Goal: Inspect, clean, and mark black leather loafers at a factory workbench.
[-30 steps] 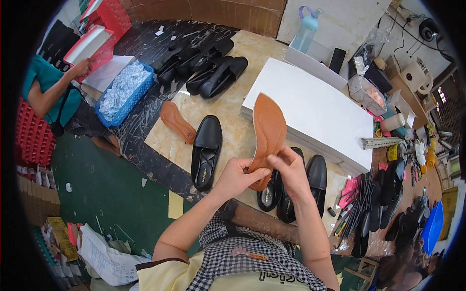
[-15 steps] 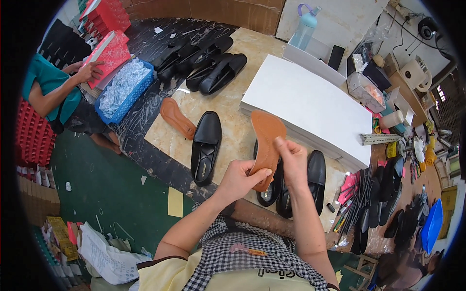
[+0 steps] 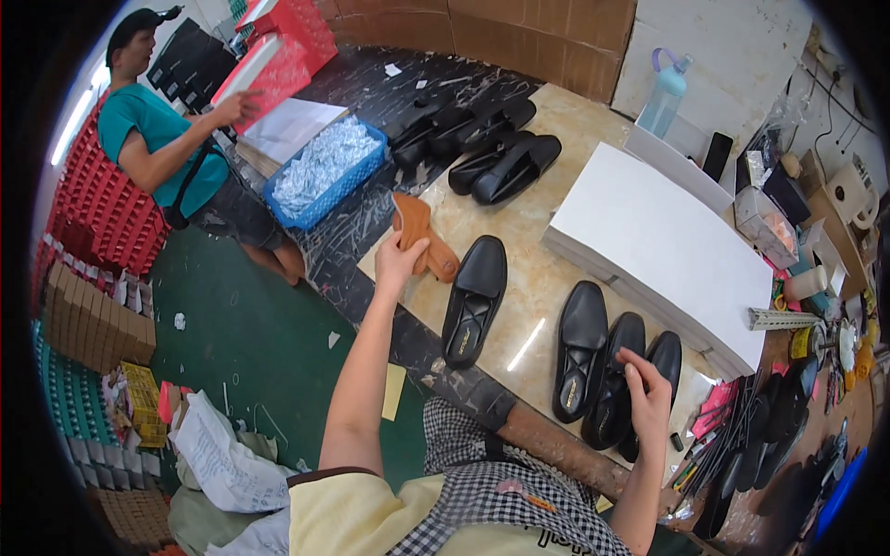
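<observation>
My left hand (image 3: pixel 397 267) pinches a brown insole (image 3: pixel 411 215) at the far left of the work surface. A second brown insole (image 3: pixel 443 263) lies beside and partly behind it. Just right of these rests a single black loafer (image 3: pixel 489 269), toe pointing away from me. My right hand (image 3: pixel 649 398) has nothing visible in it; its loosely bent fingers are apart above a group of black loafers. In that group are a left loafer (image 3: pixel 583 315), a middle loafer (image 3: pixel 609 414) and a right loafer (image 3: pixel 666 350), partly covered by my hand. Whether my fingertips touch the middle one, I cannot tell.
White boxes (image 3: pixel 663 250) stand behind the loafers. More black shoes (image 3: pixel 516 170) sit at the back, near a blue basket (image 3: pixel 331 195) of crumpled wrapping. A person in teal (image 3: pixel 153 130) holds a red box (image 3: pixel 269 79) at left. Tools (image 3: pixel 732 435) crowd the right side.
The insole went from both hands in front of me to the left hand alone, over by the other insole. My right hand let go and moved toward the right loafers. The view shifted left.
</observation>
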{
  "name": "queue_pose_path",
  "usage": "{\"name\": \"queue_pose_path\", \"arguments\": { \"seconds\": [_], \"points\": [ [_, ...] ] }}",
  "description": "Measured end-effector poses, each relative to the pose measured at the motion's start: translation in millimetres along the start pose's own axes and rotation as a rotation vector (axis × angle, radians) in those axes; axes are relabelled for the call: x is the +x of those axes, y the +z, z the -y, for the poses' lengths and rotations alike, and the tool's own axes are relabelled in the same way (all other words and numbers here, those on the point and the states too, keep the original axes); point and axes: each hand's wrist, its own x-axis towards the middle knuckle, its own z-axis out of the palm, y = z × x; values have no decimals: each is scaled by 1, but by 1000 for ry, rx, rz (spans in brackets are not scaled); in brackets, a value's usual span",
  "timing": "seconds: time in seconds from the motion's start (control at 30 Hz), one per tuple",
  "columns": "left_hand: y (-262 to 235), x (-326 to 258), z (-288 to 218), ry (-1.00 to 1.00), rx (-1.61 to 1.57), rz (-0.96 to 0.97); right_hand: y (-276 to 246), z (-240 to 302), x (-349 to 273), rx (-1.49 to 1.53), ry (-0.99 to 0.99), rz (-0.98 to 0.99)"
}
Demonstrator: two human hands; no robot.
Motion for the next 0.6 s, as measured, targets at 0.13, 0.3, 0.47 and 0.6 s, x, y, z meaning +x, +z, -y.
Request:
{"name": "queue_pose_path", "arguments": {
  "seconds": [0.13, 0.3, 0.47, 0.6],
  "points": [
    [0, -10, -8, 32, 353, -252, -18, -4, -16, 6, 13, -72],
    [-21, -35, -54, 268, 491, -417, -41, -14, -44, 16, 74, -180],
    [69, -141, -136, 307, 54, 348, -30, -10, -66, 77, 90, -179],
    [103, -216, -205, 565, -304, 835, -26, 44, -101, 39, 336, -78]
  ]
}}
